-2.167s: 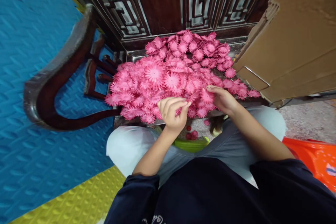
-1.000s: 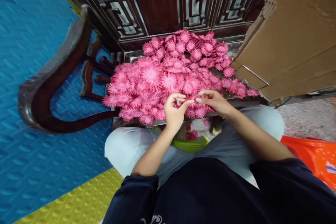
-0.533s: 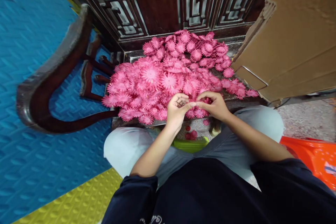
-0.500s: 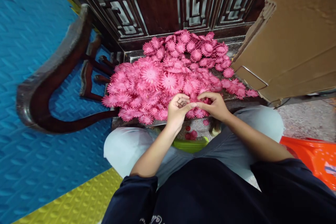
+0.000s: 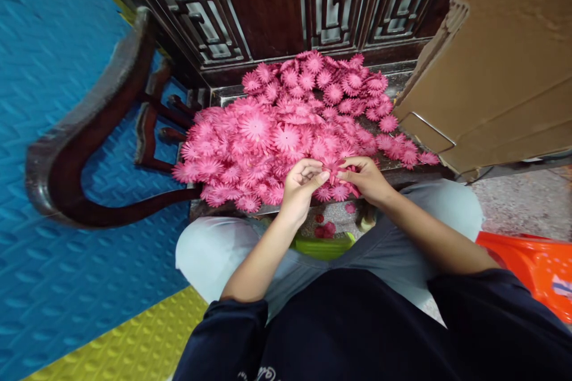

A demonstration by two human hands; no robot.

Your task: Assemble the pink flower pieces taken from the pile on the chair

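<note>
A large heap of pink artificial flower heads (image 5: 258,127) covers the dark wooden bench seat in front of me. Over the near edge of the heap, my left hand (image 5: 302,183) and my right hand (image 5: 364,180) face each other, fingertips a little apart. Between them is a pink flower piece (image 5: 331,172), its petals pinched by thumb and fingers from both sides. The fingers of my left hand are curled in. Its outline blends into the pink heap behind, so its exact layers are hard to make out.
A curved wooden armrest (image 5: 58,172) rises at left above a blue foam mat (image 5: 120,262). Cardboard (image 5: 500,71) stands at right, and an orange plastic stool or tub (image 5: 536,268) sits below it. Something green (image 5: 324,245) and fallen pink pieces lie between my knees.
My thumbs, which met at the tips before, have drawn slightly apart, and more of the pink flower piece shows between them. The heap looks the same.
</note>
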